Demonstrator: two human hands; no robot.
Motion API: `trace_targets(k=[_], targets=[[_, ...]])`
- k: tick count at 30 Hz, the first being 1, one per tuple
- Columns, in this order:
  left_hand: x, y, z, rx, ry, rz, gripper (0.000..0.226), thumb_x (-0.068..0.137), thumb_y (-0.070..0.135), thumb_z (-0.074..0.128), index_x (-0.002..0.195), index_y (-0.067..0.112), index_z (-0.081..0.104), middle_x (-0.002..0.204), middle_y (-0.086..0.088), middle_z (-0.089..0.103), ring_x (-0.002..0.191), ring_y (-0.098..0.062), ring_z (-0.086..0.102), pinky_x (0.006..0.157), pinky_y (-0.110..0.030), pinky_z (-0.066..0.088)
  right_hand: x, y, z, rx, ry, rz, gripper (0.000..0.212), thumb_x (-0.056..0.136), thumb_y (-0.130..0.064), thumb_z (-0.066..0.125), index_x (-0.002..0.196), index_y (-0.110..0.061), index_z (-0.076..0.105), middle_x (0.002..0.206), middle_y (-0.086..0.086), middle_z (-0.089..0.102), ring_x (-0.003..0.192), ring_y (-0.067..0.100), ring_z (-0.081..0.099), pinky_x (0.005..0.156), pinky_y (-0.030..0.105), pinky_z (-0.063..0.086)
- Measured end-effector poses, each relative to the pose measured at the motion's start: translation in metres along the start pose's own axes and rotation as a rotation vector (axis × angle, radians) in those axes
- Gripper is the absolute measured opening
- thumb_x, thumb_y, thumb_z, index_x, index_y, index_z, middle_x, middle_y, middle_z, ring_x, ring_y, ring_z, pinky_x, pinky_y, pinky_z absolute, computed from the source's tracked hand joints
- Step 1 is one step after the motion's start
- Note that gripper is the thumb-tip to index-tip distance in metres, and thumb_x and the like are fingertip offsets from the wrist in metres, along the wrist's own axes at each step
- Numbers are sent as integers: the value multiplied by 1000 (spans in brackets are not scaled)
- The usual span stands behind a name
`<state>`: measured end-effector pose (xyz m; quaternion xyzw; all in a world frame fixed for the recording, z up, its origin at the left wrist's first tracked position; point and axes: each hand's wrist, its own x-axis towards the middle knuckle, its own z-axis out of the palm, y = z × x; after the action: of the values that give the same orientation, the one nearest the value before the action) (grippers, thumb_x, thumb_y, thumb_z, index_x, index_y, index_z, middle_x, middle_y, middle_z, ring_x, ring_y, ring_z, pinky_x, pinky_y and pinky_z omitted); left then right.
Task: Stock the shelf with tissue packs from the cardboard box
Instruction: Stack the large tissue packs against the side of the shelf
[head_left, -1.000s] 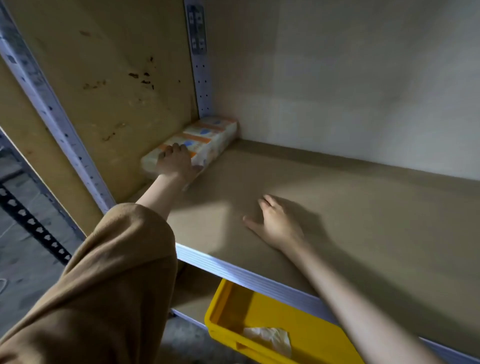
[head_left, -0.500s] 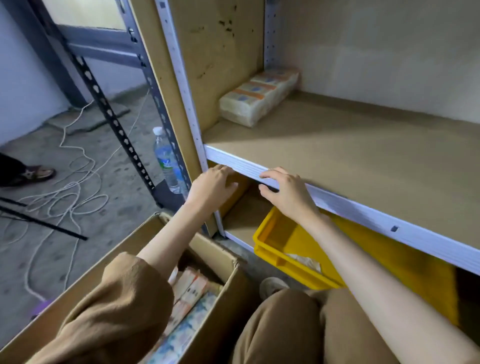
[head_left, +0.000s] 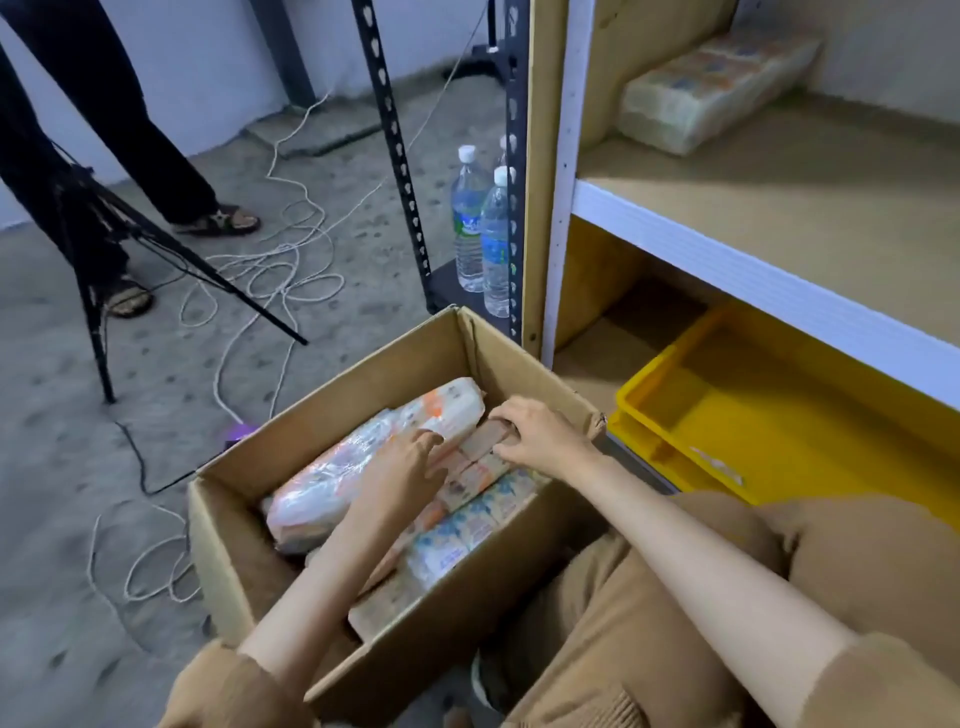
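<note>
The open cardboard box (head_left: 395, 364) stands on the floor in front of my knees, full of tissue packs. A large plastic-wrapped bundle (head_left: 343, 478) lies along its left side. A blue-and-white row of packs (head_left: 467, 535) lies along the right. Between them sits an orange-and-brown tissue pack (head_left: 475, 460). My right hand (head_left: 540, 436) curls over that pack's far end. My left hand (head_left: 405, 470) lies on its near part, fingers stretched toward the bundle. A row of tissue packs (head_left: 711, 98) sits at the back left of the shelf (head_left: 779, 202).
A yellow bin (head_left: 691, 395) stands on the lower shelf right of the box. Water bottles (head_left: 485, 228) stand by the black upright (head_left: 395, 156). A tripod (head_left: 104, 249), loose cord (head_left: 270, 270) and another person's legs (head_left: 130, 130) occupy the floor to the left.
Both hands left the shelf: they came off the board, passed its front edge, and dropped into the box. My view swung down and left from the shelf to the box.
</note>
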<state>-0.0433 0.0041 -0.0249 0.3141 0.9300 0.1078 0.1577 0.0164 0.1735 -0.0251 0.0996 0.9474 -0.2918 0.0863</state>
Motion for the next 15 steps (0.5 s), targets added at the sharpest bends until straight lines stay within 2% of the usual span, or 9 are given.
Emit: trace_targets(k=[2, 5, 8, 11, 13, 15], targets=[[-4, -16, 1, -15, 34, -22, 47, 87, 21, 59, 131, 9, 48, 142, -6, 48, 122, -27, 52, 97, -35, 43, 12, -7, 13, -42, -38, -29, 47, 86, -20, 58, 130, -8, 47, 134, 12, 48, 127, 26, 42, 102, 37, 40], [-3, -36, 2, -50, 137, -70, 65, 78, 25, 72, 132, 0, 46, 140, -16, 48, 127, -31, 49, 105, -37, 39, 31, -19, 27, -116, -45, -112, 57, 85, -20, 59, 136, -8, 37, 140, 12, 41, 133, 26, 35, 107, 33, 32], [2, -51, 1, -29, 97, -143, 88, 69, 39, 77, 137, 2, 37, 143, -12, 43, 132, -26, 42, 110, -33, 32, 55, -31, 36, -189, -66, -216, 66, 81, -20, 64, 138, -6, 32, 143, 13, 36, 136, 27, 31, 112, 34, 27], [8, -61, 3, -4, 38, -182, 102, 63, 50, 78, 141, 6, 28, 145, -6, 40, 133, -23, 39, 109, -30, 31, 79, -41, 43, -317, -144, -309, 75, 76, -20, 70, 137, -3, 30, 142, 13, 34, 135, 25, 29, 111, 28, 20], [12, -64, 5, 21, 26, -198, 103, 62, 51, 78, 141, 7, 28, 142, -6, 43, 129, -24, 43, 106, -31, 35, 90, -44, 46, -405, -194, -348, 78, 73, -22, 73, 136, -3, 31, 139, 13, 36, 132, 26, 32, 110, 28, 22], [16, -65, 6, 53, 52, -196, 90, 65, 48, 77, 133, 7, 36, 131, -8, 50, 118, -27, 49, 96, -32, 40, 96, -45, 48, -449, -203, -362, 73, 72, -23, 74, 131, -4, 36, 132, 13, 42, 124, 27, 38, 104, 28, 27]])
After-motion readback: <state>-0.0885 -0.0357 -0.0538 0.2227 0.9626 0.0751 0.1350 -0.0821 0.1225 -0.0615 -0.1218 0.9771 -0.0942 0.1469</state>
